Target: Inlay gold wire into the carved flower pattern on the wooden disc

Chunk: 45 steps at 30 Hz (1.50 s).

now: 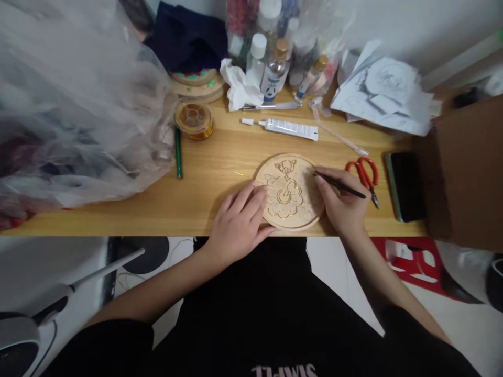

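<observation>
A round wooden board (314, 207) lies near the table's front edge. It carries a flower design (283, 196) outlined partly in gold wire, with a smaller figure (285, 167) above it. My left hand (240, 220) rests flat with fingers stretched, its fingertips on the board's left side. At the board's right edge, my right hand (346, 201) pinches slim black tweezers (341, 186), their tip over the upper right of the board. A short piece of gold wire (238, 173) lies on the table left of the board.
Behind the board are a glue tube (291, 128), a wire spool (194, 120) and several bottles (275, 70). Red-handled pliers (365, 175), a phone (406, 186) and a cardboard box (469, 173) stand right. A large plastic bag (82, 104) and a green pen (178, 154) lie left.
</observation>
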Available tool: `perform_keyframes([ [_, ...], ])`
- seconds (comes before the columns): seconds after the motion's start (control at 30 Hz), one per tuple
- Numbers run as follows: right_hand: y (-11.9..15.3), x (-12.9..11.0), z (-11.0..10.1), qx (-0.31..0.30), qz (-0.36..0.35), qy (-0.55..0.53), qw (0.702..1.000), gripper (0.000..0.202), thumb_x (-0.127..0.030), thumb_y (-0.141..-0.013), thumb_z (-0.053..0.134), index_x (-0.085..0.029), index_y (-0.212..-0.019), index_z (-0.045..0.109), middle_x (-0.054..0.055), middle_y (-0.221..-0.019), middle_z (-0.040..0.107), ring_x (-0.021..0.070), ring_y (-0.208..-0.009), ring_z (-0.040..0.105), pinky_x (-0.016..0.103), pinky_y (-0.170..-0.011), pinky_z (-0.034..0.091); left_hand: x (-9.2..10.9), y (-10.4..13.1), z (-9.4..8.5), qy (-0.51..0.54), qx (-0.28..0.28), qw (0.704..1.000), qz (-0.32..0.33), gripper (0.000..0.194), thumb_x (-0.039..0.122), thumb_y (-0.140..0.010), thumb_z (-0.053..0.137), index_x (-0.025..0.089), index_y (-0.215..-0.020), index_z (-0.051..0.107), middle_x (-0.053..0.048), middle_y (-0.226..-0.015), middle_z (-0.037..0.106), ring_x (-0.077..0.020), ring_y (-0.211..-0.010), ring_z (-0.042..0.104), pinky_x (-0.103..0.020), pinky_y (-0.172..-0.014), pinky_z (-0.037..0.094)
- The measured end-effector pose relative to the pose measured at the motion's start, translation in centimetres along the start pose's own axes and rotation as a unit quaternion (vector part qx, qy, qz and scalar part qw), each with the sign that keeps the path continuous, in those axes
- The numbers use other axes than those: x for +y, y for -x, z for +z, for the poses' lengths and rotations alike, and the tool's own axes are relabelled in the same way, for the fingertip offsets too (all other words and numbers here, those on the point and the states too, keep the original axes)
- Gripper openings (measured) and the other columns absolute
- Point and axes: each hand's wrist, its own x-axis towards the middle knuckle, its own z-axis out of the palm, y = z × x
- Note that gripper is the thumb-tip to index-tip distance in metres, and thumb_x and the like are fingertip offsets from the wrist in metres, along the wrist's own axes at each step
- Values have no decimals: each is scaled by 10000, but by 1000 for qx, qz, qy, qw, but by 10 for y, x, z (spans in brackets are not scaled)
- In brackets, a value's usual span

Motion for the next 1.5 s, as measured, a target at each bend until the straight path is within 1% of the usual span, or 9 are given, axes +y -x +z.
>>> perform_keyframes([
  [0.13,22,-10,-13,-2,3,35,999,121,-244,-841,696,-174,-928,743,67,-907,770,172,-836,732,330,-762,629,-27,-2,-7,24,-33,996,81,634,576,-925,570,51,-1281,605,-156,-1340,637,-315,-1301,539,-421,-1018,476],
  [0.3,58,-27,-31,-33,-60,67,995,213,-139,-835,693,-203,-1036,727,66,-979,769,177,-874,738,323,-760,631,-72,-20,-18,44,-106,967,228,607,578,-936,551,119,-1333,583,-122,-1360,630,-282,-1338,523,-390,-1092,430],
  [0.4,57,-31,-40,-80,-82,76,991,194,-127,-840,688,-187,-1020,724,71,-952,770,176,-850,740,307,-737,626,-87,-33,-21,46,-131,949,284,578,558,-931,574,117,-1305,605,-108,-1369,627,-275,-1346,516,-387,-1120,403],
  [0.57,-2,-31,-41,-216,-146,-20,965,169,-150,-856,684,-217,-1005,729,41,-922,769,160,-815,731,290,-703,607,-96,-42,-20,75,-190,936,288,553,551,-941,561,164,-1335,594,-91,-1394,610,-258,-1379,490,-386,-1149,375],
  [0.77,-87,-35,-4,-490,-206,-123,838,142,-293,-922,631,-248,-1009,734,-3,-970,753,120,-880,707,257,-768,571,-99,-40,-15,175,-236,928,231,602,576,-1024,297,148,-1350,569,-81,-1423,583,-241,-1450,386,-440,-1197,303],
  [0.93,-116,-31,23,-595,-196,-121,770,204,-344,-935,608,-235,-1039,745,21,-1030,748,136,-907,696,257,-787,538,-96,-43,-17,236,-301,906,179,546,548,-1010,391,137,-1303,599,-62,-1436,574,-266,-1459,360,-475,-1219,228],
  [1.07,-125,-28,33,-627,-230,-117,735,251,-340,-965,568,-187,-1065,740,70,-1055,744,160,-921,696,278,-793,515,-97,-44,-22,178,-245,920,250,400,423,-998,523,140,-1261,626,-63,-1461,549,-277,-1433,392,-445,-1204,274],
  [1.27,-130,-28,40,-637,-252,-119,719,233,-290,-975,559,-167,-1064,736,66,-1040,746,142,-906,690,265,-770,519,-98,-43,-20,157,-161,933,280,416,425,-1003,514,87,-1212,639,-85,-1369,621,-291,-1336,503,-420,-1148,375],
  [1.5,-119,-27,37,-601,-209,-132,760,196,-254,-937,625,-159,-1065,741,95,-1015,755,159,-878,709,298,-749,552,-99,-41,-17,201,-226,922,240,434,432,-1029,451,125,-1298,600,-63,-1417,585,-272,-1444,378,-459,-1197,312],
])
